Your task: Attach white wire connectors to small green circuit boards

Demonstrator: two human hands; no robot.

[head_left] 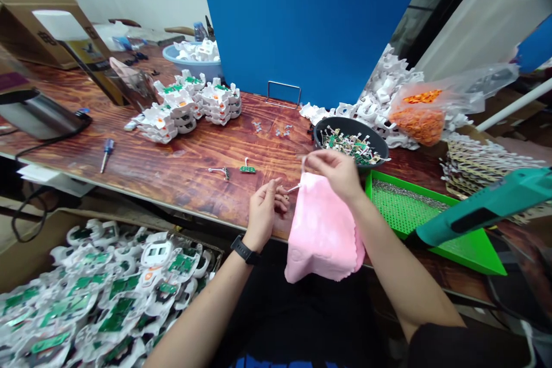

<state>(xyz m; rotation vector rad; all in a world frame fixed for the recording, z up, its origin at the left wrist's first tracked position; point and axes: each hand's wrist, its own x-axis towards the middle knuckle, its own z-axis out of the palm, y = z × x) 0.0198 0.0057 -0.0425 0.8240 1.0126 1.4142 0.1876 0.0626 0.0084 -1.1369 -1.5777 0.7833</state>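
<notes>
My left hand (264,210) is at the table's front edge, fingers curled in a pinch on a small metal-tipped part that pokes out to its right. My right hand (336,171) is raised just beyond it, fingers pinched on a thin white wire or strap. A pink cloth (321,236) hangs down under my right hand and wrist. Just behind my right hand stands a dark bowl (321,126) filled with small green circuit boards with white leads. Two loose small parts (236,170) lie on the wooden table (181,161) to the left of my hands.
Stacks of white plastic housings (194,106) sit at the back left, and more are piled at the right (379,92). A bag of orange pieces (425,118), a green tray (414,213), a teal power tool (487,207), a screwdriver (106,152) and a box of assembled housings (99,293) surround me.
</notes>
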